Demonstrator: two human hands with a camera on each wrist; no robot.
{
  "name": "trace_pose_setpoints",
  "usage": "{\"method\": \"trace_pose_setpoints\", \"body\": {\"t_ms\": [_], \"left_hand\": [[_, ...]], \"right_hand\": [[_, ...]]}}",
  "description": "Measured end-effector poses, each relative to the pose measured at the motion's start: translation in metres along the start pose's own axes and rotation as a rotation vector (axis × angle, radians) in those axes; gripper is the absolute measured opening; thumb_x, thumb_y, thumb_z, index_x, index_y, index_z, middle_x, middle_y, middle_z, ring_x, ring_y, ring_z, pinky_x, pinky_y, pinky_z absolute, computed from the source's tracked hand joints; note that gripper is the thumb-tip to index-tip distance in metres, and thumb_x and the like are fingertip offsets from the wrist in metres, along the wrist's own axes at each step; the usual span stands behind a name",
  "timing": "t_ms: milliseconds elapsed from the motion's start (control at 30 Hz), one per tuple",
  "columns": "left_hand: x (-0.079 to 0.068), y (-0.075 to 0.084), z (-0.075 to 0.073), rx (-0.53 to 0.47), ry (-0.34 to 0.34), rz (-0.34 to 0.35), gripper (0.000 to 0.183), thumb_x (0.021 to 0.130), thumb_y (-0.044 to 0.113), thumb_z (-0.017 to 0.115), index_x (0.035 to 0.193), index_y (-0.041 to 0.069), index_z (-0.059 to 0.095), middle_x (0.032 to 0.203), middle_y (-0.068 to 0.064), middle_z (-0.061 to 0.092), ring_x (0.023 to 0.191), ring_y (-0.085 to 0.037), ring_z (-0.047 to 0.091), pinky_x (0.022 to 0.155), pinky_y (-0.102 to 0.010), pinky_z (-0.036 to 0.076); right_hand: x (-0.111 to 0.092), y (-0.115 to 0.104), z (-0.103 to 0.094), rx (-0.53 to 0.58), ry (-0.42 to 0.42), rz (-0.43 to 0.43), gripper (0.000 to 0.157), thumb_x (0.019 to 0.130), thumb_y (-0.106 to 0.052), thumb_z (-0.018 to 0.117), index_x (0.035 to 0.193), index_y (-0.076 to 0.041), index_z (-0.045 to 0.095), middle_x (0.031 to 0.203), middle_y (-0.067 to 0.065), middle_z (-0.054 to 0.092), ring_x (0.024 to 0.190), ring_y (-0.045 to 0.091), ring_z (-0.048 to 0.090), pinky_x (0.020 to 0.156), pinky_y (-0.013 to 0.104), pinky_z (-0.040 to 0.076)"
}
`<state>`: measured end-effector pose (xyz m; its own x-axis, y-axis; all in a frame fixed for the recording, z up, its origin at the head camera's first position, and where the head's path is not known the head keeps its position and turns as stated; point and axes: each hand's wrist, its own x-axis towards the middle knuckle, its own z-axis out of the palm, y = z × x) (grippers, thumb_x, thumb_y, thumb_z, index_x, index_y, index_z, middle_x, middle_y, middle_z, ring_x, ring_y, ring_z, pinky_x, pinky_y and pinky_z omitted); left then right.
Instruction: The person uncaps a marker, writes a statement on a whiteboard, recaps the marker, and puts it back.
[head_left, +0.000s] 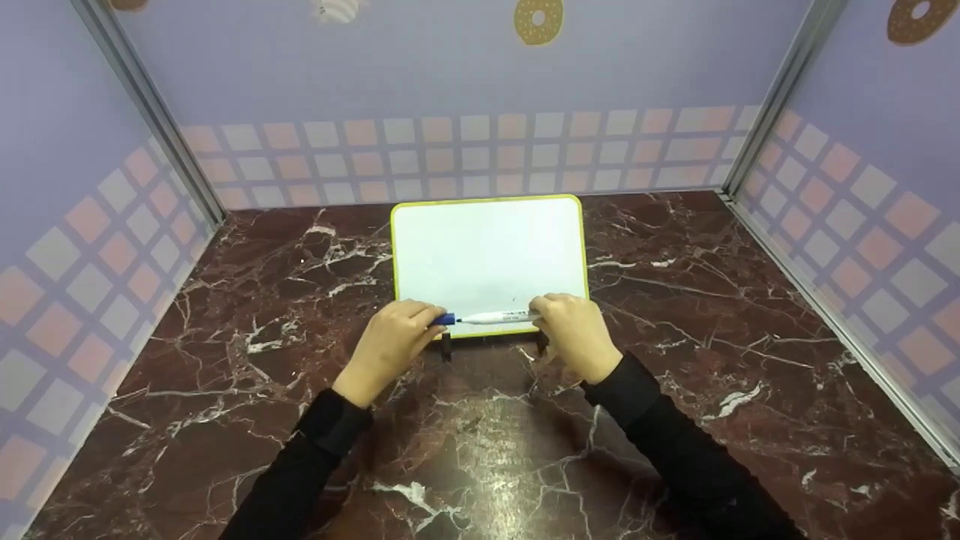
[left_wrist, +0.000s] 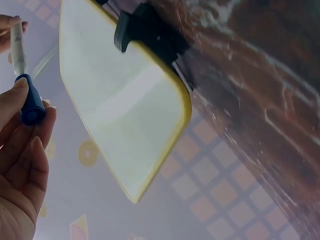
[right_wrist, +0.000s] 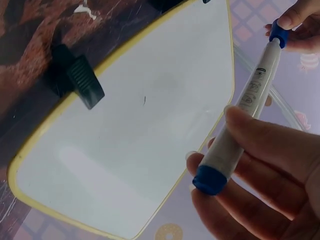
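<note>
A white marker (head_left: 495, 317) with a blue end plug (right_wrist: 210, 180) is held level in front of a yellow-framed whiteboard (head_left: 487, 255). My right hand (head_left: 576, 334) grips the barrel near its rear end, thumb on one side and fingers on the other. Thumb and fingers of my left hand (head_left: 391, 336) pinch the blue cap (left_wrist: 32, 102). The cap lies in line with the marker's tapered tip, and a small dark spot shows between them in the head view. Whether cap and tip still touch, I cannot tell.
Black feet (head_left: 447, 347) prop the whiteboard's lower edge on the dark red marbled table (head_left: 480, 442). A small dark mark (right_wrist: 144, 100) shows on the board. Behind it rises a lilac wall (head_left: 450, 82) with pink and white squares; similar walls flank both sides.
</note>
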<state>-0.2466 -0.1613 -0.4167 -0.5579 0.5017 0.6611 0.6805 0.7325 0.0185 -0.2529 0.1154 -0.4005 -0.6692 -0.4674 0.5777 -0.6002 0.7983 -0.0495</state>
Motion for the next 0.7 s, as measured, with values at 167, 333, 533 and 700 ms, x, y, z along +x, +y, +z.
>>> {"method": "trace_pose_setpoints", "body": {"t_ms": [167, 333, 533, 700], "left_hand": [[0.001, -0.016, -0.011, 0.022, 0.044, -0.093, 0.021, 0.085, 0.014, 0.076, 0.101, 0.001, 0.073, 0.095, -0.013, 0.075, 0.086, -0.029, 0.071, 0.083, -0.042, 0.059], [-0.004, -0.036, -0.02, 0.023, 0.085, -0.265, 0.021, 0.086, 0.012, 0.076, 0.101, -0.002, 0.073, 0.097, -0.017, 0.074, 0.087, -0.033, 0.072, 0.081, -0.044, 0.06], [-0.016, -0.06, -0.026, 0.08, 0.063, -0.489, 0.021, 0.087, 0.014, 0.075, 0.098, -0.004, 0.072, 0.096, -0.02, 0.071, 0.081, -0.041, 0.07, 0.07, -0.051, 0.059], [-0.026, -0.072, -0.027, 0.172, -0.049, -0.638, 0.023, 0.088, 0.013, 0.074, 0.094, -0.009, 0.071, 0.089, -0.027, 0.07, 0.077, -0.047, 0.069, 0.064, -0.055, 0.057]], "right_hand": [[0.001, 0.008, -0.004, -0.012, -0.008, 0.036, 0.01, 0.08, -0.006, 0.079, 0.085, -0.005, 0.07, 0.077, 0.008, 0.071, 0.068, 0.027, 0.069, 0.058, 0.042, 0.058], [0.001, 0.013, -0.007, -0.022, 0.007, 0.055, 0.011, 0.079, -0.008, 0.079, 0.086, -0.004, 0.071, 0.077, 0.009, 0.071, 0.067, 0.027, 0.069, 0.057, 0.04, 0.057], [0.001, 0.014, -0.009, -0.012, 0.007, 0.061, 0.011, 0.08, -0.008, 0.079, 0.087, -0.004, 0.072, 0.079, 0.01, 0.071, 0.068, 0.027, 0.07, 0.058, 0.039, 0.057], [0.001, 0.014, -0.01, -0.009, 0.01, 0.068, 0.011, 0.08, -0.007, 0.079, 0.087, -0.004, 0.072, 0.08, 0.01, 0.071, 0.07, 0.027, 0.07, 0.059, 0.04, 0.057]]}}
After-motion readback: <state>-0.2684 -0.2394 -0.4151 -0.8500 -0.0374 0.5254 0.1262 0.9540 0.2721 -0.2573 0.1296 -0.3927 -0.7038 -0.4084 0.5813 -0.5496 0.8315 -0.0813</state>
